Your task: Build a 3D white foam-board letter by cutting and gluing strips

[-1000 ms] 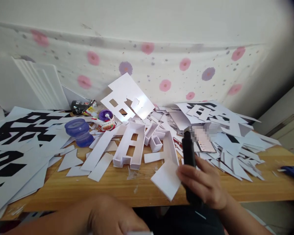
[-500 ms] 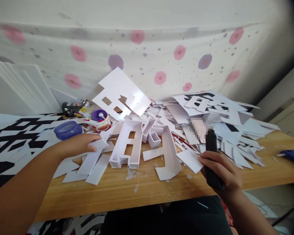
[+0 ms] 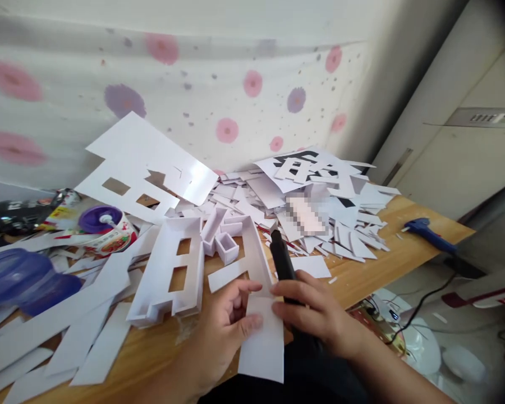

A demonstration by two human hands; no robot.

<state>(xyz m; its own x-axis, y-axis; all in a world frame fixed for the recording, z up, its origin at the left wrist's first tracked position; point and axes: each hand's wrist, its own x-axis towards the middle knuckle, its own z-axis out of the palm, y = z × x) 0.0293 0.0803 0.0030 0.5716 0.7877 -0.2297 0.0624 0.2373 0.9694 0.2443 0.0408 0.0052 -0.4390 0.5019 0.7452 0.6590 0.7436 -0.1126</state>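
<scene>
My left hand [image 3: 229,322] pinches a white foam-board strip [image 3: 263,359] between thumb and fingers, at the table's front edge. My right hand [image 3: 309,306] wraps round a thick black utility knife [image 3: 283,255]; its blade cannot be made out. Fingertips of that hand also touch the strip's right edge. Just beyond the strip lies an open-walled white letter shape [image 3: 256,247], with part of its side wall standing. To its left stands a boxed white letter form [image 3: 193,280] with two openings. Small white box pieces [image 3: 227,248] sit between the two.
Loose white strips [image 3: 96,336] cover the table's left side, near a purple plastic container [image 3: 21,275] and a patterned tub [image 3: 115,238]. Cut sheets and offcuts [image 3: 353,241] pile up at the back. A blue glue gun [image 3: 431,233] lies on the right, its cord hanging down.
My view has swung right. My left hand has brought a strip from the left pile to my right hand. The small white piece my right hand held now lies on the table.
</scene>
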